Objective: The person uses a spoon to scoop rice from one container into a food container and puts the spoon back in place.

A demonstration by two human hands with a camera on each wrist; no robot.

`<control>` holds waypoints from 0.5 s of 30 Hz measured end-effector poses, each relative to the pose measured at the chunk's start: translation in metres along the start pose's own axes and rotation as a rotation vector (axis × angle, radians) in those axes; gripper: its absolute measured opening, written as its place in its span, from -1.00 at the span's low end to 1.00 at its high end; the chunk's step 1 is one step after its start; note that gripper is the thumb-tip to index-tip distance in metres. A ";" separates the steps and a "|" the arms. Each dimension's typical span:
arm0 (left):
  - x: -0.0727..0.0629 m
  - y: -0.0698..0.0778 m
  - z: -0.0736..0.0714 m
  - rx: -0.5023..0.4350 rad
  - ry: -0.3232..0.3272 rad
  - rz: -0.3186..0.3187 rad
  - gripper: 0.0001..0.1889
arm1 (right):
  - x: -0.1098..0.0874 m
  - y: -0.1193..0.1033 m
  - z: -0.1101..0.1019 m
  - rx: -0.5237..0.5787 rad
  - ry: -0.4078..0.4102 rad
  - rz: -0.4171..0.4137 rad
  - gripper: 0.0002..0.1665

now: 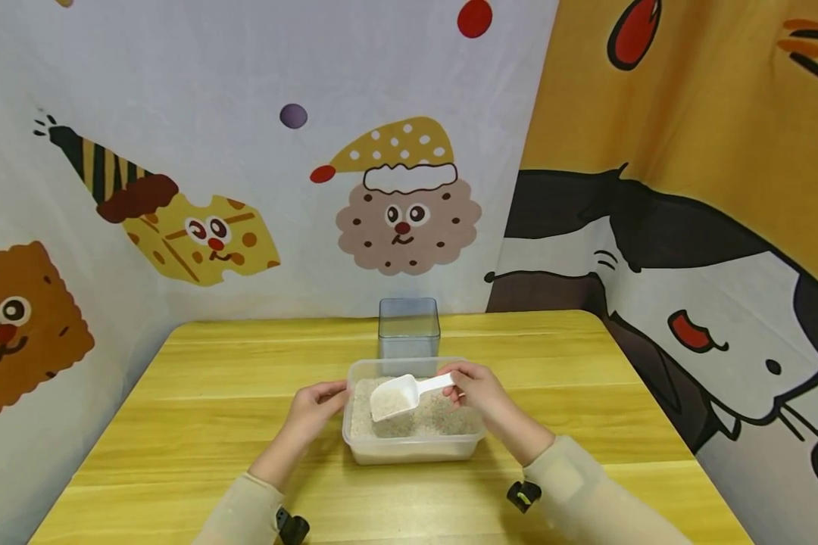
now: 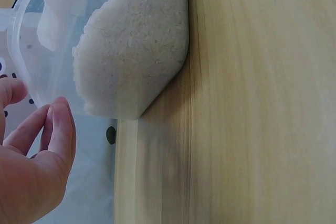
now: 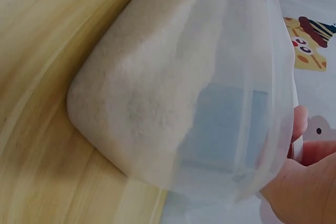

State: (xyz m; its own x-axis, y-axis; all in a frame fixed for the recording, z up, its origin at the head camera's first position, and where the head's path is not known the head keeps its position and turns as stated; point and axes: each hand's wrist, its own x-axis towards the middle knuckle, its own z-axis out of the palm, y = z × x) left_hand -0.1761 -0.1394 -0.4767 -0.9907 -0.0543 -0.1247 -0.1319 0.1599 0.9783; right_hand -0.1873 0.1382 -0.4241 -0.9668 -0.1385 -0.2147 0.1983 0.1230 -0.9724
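A clear plastic tub (image 1: 412, 446) filled with rice stands in the middle of the yellow wooden table (image 1: 211, 378). My right hand (image 1: 453, 387) pinches the handle of a white scoop (image 1: 395, 397), whose bowl hangs over the rice and carries some. My left hand (image 1: 337, 392) rests against the tub's left wall with fairly straight fingers. In the left wrist view the fingers (image 2: 58, 129) lie beside the tub (image 2: 131, 51). The right wrist view shows the rice through the tub wall (image 3: 157, 93), with my right hand (image 3: 299, 182) at the lower right.
A square clear bluish container (image 1: 409, 327) stands just behind the tub, apparently empty. Cartoon-printed cloth walls close in the table at the back, left and right. Bare tabletop lies on both sides of the tub.
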 end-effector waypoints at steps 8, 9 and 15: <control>-0.002 0.002 0.000 -0.010 -0.014 0.007 -0.65 | 0.001 -0.002 -0.009 0.010 -0.006 0.010 -0.68; -0.003 0.003 0.000 -0.010 -0.016 0.007 -0.65 | 0.001 -0.002 -0.010 0.011 -0.006 0.011 -0.69; -0.004 0.003 0.000 -0.009 -0.007 0.006 -0.65 | 0.001 -0.001 -0.012 0.021 0.008 0.022 -0.69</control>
State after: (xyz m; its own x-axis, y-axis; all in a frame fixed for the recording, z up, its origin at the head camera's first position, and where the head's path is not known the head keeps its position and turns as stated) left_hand -0.1729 -0.1388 -0.4736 -0.9918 -0.0461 -0.1196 -0.1253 0.1509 0.9806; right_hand -0.1904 0.1495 -0.4220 -0.9633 -0.1283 -0.2356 0.2229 0.1054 -0.9691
